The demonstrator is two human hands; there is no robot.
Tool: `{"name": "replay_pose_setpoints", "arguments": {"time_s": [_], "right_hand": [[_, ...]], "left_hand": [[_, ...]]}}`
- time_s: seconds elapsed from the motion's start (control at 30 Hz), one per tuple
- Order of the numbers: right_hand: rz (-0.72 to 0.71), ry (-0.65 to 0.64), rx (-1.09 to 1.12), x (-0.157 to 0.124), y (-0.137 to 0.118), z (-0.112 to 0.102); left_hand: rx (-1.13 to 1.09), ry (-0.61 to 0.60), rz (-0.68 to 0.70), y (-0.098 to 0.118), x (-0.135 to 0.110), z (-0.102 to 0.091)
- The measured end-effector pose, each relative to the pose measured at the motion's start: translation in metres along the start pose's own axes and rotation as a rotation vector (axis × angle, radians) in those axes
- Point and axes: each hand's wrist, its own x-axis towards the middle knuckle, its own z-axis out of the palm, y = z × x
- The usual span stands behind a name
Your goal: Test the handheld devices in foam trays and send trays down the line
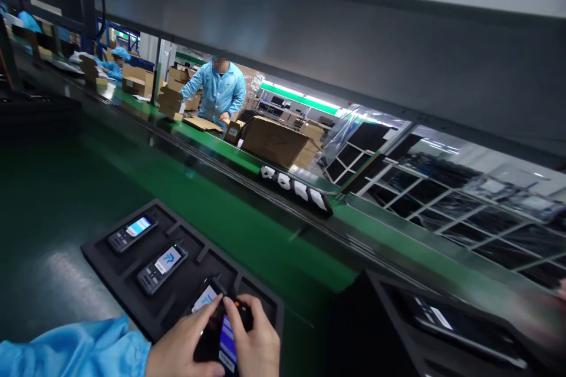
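Observation:
Both my hands grip one black handset (pixel 223 336) with a lit blue screen, at the bottom of the view. My left hand (pixel 186 344), in a blue sleeve, wraps its left side. My right hand (pixel 256 339) curls round its right side, with the thumb near an orange knob at the top. It is held over a black foam tray (pixel 128 268) on the green belt. The tray's slots hold a handset (pixel 131 232) at the far left, a second handset (pixel 161 266) beside it, and a third handset (pixel 204 298) just under my fingers, all with lit screens.
A black tray stack (pixel 442 330) stands at the right front. A strip of white-marked black parts (pixel 296 189) lies on the belt's far rail. Beyond it, cardboard boxes (pixel 274 141) and a person in a blue coat (pixel 219 91) at work. Black gridded trays (pixel 442 200) at right.

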Motion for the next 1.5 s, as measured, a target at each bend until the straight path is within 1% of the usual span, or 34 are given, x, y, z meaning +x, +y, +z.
{"name": "replay_pose_setpoints", "arguments": {"time_s": [0.07,0.1,0.17,0.2,0.23,0.3,0.37,0.4,0.47,0.53,0.63,0.8,0.9,0.97,1.03,1.1,1.13,1.27,1.3,1.37,1.43,1.5], "right_hand": [[0.001,0.093,0.037,-0.007,-0.006,0.008],[0.006,0.125,0.055,-0.01,-0.008,0.011],[0.021,0.14,0.093,-0.014,-0.013,0.014],[0.031,0.116,0.123,-0.015,-0.015,0.015],[0.042,0.061,0.169,-0.015,-0.016,0.014],[0.077,-0.092,0.324,-0.015,-0.016,0.012],[0.107,-0.235,0.514,-0.014,-0.017,0.011],[0.116,-0.287,0.591,-0.014,-0.017,0.011],[0.116,-0.354,0.668,-0.016,-0.018,0.013],[0.106,-0.377,0.665,-0.018,-0.017,0.018],[0.077,-0.343,0.607,-0.023,-0.015,0.025],[0.023,-0.289,0.5,-0.027,-0.009,0.03],[0.062,-0.225,0.509,-0.026,-0.008,0.033],[0.118,-0.193,0.57,-0.025,-0.008,0.035],[0.181,-0.194,0.641,-0.026,-0.007,0.039],[0.234,-0.232,0.699,-0.029,-0.006,0.043],[0.258,-0.271,0.722,-0.031,-0.005,0.046],[0.31,-0.518,0.89,-0.042,-0.008,0.053],[0.312,-0.566,0.945,-0.043,-0.01,0.053],[0.314,-0.607,1.021,-0.042,-0.018,0.051],[0.321,-0.589,1.023,-0.038,-0.024,0.048],[0.315,-0.54,0.982,-0.034,-0.025,0.046]], "left_hand": [[-0.065,-0.035,-0.03,0.002,-0.002,0.004],[-0.072,-0.034,-0.046,0.003,-0.004,0.007],[-0.035,0.023,-0.092,0.004,-0.006,0.01],[-0.005,0.078,-0.109,0.005,-0.006,0.01],[0.015,0.138,-0.111,0.007,-0.006,0.009],[-0.043,0.24,-0.058,0.014,-0.004,0.001],[-0.257,0.269,-0.004,0.023,0.0,-0.012],[-0.392,0.269,-0.011,0.028,0.003,-0.019],[-0.612,0.269,-0.087,0.035,0.008,-0.03],[-0.704,0.289,-0.165,0.04,0.011,-0.037],[-0.7,0.314,-0.206,0.041,0.011,-0.039],[-0.688,0.314,-0.219,0.04,0.009,-0.036],[-0.674,0.321,-0.205,0.039,0.009,-0.035],[-0.646,0.343,-0.187,0.036,0.009,-0.034],[-0.617,0.362,-0.175,0.032,0.009,-0.033],[-0.596,0.387,-0.167,0.028,0.009,-0.032],[-0.59,0.413,-0.16,0.025,0.009,-0.032],[-0.568,0.545,-0.163,0.024,0.01,-0.032],[-0.56,0.549,-0.178,0.026,0.01,-0.033],[-0.545,0.494,-0.217,0.031,0.012,-0.037],[-0.533,0.381,-0.258,0.036,0.013,-0.044],[-0.539,0.26,-0.272,0.038,0.012,-0.051]]}}
